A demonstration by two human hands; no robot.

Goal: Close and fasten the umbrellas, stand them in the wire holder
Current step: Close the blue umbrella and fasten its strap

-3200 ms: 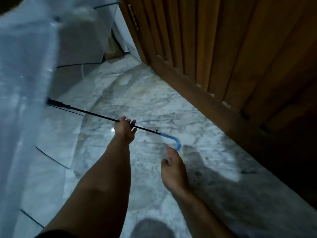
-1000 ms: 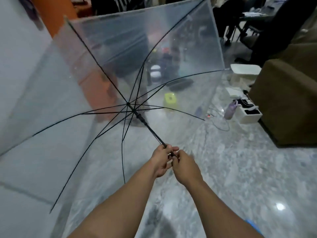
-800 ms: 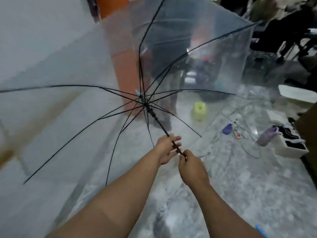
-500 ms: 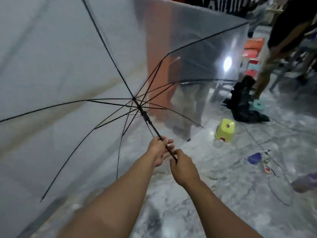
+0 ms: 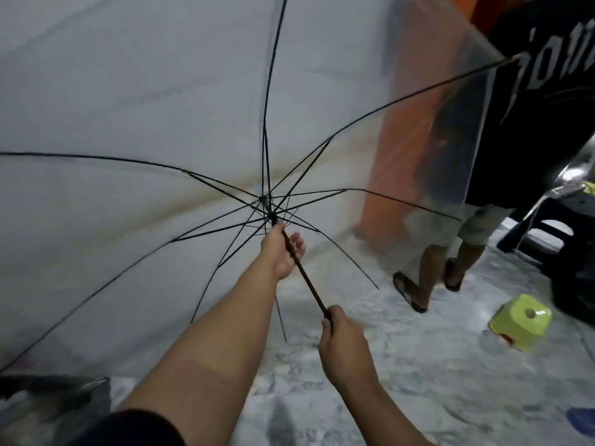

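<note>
A clear umbrella [image 5: 161, 123] with black ribs is spread wide open in front of me, its canopy tipped away toward the wall. My left hand [image 5: 283, 249] holds the thin black shaft [image 5: 306, 278] loosely, just below the runner [image 5: 273, 217] where the ribs meet. My right hand [image 5: 341, 342] grips the shaft lower down, about a forearm's length from the left hand. The handle end is hidden behind my right hand. No wire holder is in view.
A person in a black shirt and sandals [image 5: 415, 291] stands close at the right, partly behind the canopy. An overturned yellow-green stool [image 5: 518, 320] lies on the marble floor. An orange pillar [image 5: 402, 156], a dark chair [image 5: 547, 239] and a blue object [image 5: 579, 420] are nearby.
My left hand has slid up the shaft to just under the runner, so my hands are now apart. My view has swung left toward the wall and the standing person.
</note>
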